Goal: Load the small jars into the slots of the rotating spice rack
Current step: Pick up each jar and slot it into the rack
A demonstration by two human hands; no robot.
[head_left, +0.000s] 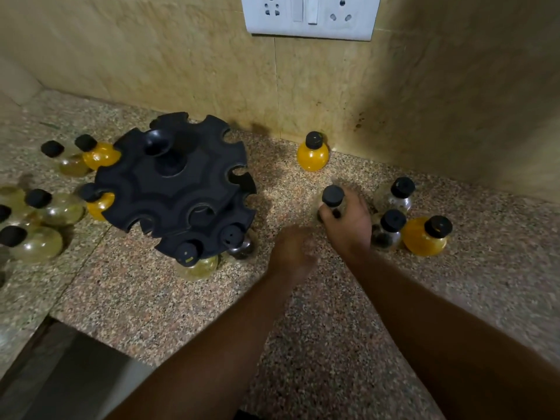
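A black rotating spice rack [172, 180] stands on the granite counter [318, 313], with notched slots around its rim. Small black-capped jars hang in its near slots [194, 259] and at its left side [97, 201]. My right hand [348, 222] grips a clear jar with a black cap [332, 196] to the right of the rack. Blurred by motion, my left hand [292, 253] hovers between the rack and that jar, and I cannot tell how its fingers lie. Three more jars [394, 225] stand right of my right hand. An orange jar [312, 153] sits by the wall.
Several loose jars [45, 213] cluster on the counter left of the rack. A white socket plate [312, 16] is on the tiled wall [181, 62] behind. The counter's edge drops off at the lower left [60, 322].
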